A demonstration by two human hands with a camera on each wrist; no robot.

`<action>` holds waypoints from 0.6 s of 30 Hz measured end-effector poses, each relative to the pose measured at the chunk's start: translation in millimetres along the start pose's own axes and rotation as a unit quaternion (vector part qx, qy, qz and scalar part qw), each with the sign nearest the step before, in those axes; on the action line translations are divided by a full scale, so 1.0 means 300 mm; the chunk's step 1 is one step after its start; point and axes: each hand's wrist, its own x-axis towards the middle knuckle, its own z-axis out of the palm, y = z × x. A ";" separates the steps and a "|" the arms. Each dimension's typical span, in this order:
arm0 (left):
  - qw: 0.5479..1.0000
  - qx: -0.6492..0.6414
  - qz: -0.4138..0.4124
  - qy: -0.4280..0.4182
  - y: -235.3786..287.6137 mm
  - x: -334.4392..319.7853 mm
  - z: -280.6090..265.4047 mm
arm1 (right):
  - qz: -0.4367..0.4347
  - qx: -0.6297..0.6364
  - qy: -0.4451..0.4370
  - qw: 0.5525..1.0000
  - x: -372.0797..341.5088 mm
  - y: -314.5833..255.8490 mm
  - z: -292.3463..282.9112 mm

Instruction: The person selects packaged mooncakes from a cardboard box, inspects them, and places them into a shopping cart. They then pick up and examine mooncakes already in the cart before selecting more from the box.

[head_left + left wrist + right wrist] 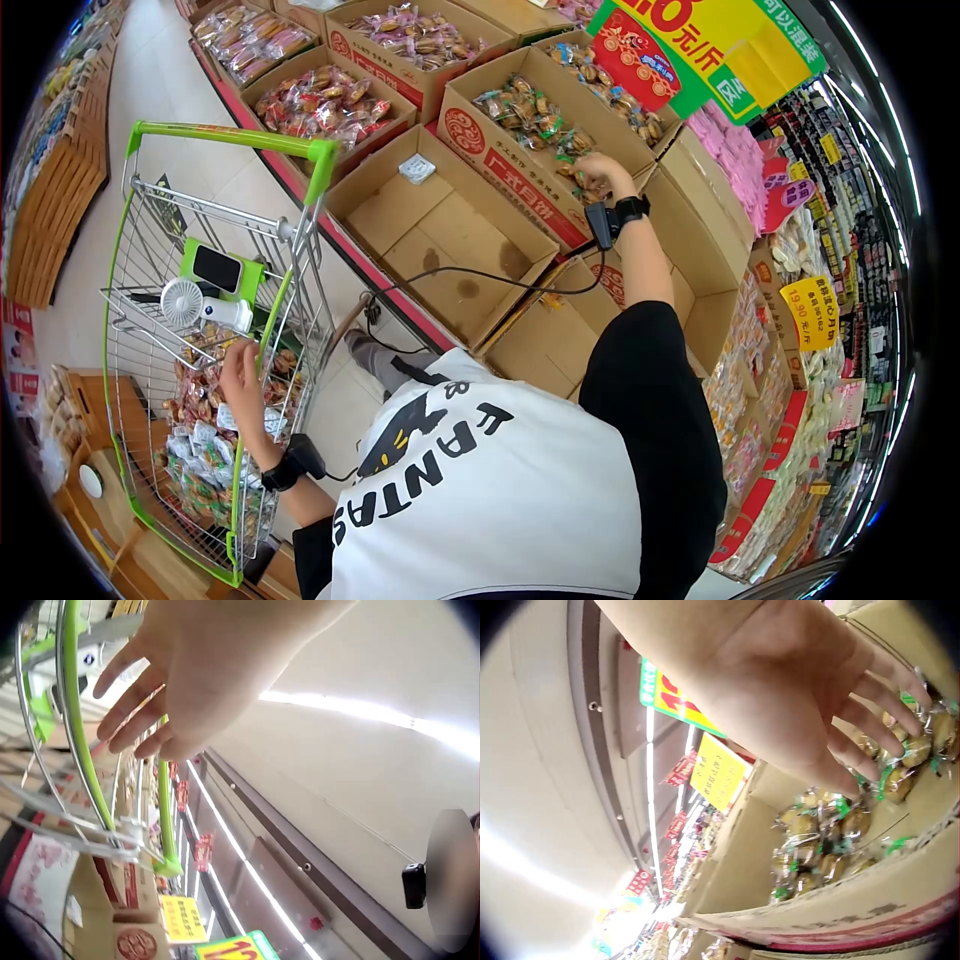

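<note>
Evidently, the right hand [600,178] was extended into a printed carton [505,180], its fingers [875,731] straightened and parted, gripping nothing. The wrapped pastries [826,840] were gathered inside that carton, just by the fingertips; whether any was touched could not be told. The left hand [242,388] was held beside the shopping cart [235,135], its fingers loosely spread and bare of any load. Packets [205,445] were heaped within the cart, near a white fan [181,301].
</note>
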 end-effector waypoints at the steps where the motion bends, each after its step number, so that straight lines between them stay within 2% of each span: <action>1: 1.000 0.001 0.001 -0.001 0.046 0.011 0.037 | 0.044 -0.036 -0.012 0.998 -0.022 -0.027 0.009; 2: 0.999 -0.006 0.030 -0.026 0.096 0.020 0.072 | 0.074 0.015 -0.063 0.995 -0.062 -0.033 0.010; 4: 0.997 -0.011 0.058 -0.049 0.157 0.045 0.145 | 0.083 0.014 -0.091 0.992 0.045 0.040 0.033; 6: 0.987 -0.066 0.067 -0.134 0.184 0.079 0.226 | 0.121 -0.008 -0.149 0.981 0.157 0.090 0.052; 9: 0.971 -0.074 0.099 -0.204 0.293 0.112 0.358 | 0.076 0.045 -0.099 0.991 0.316 0.217 0.095; 10: 0.962 -0.097 0.100 -0.235 0.321 0.126 0.404 | 0.092 0.035 -0.076 0.992 0.262 0.191 0.095; 12: 0.944 -0.081 0.165 -0.275 0.331 0.165 0.500 | 0.096 0.041 -0.108 0.989 0.319 0.223 0.098; 14: 0.932 -0.062 0.187 -0.303 0.391 0.193 0.577 | 0.097 0.036 -0.117 0.988 0.315 0.210 0.103; 16: 0.917 -0.043 0.210 -0.337 0.434 0.214 0.653 | 0.097 0.024 -0.078 0.992 0.167 0.141 0.088; 17: 0.904 -0.060 0.219 -0.361 0.443 0.224 0.696 | 0.098 0.028 -0.077 0.992 0.232 0.176 0.105; 18: 0.891 -0.078 0.227 -0.386 0.451 0.231 0.732 | 0.061 -0.026 -0.087 0.994 0.343 0.232 0.139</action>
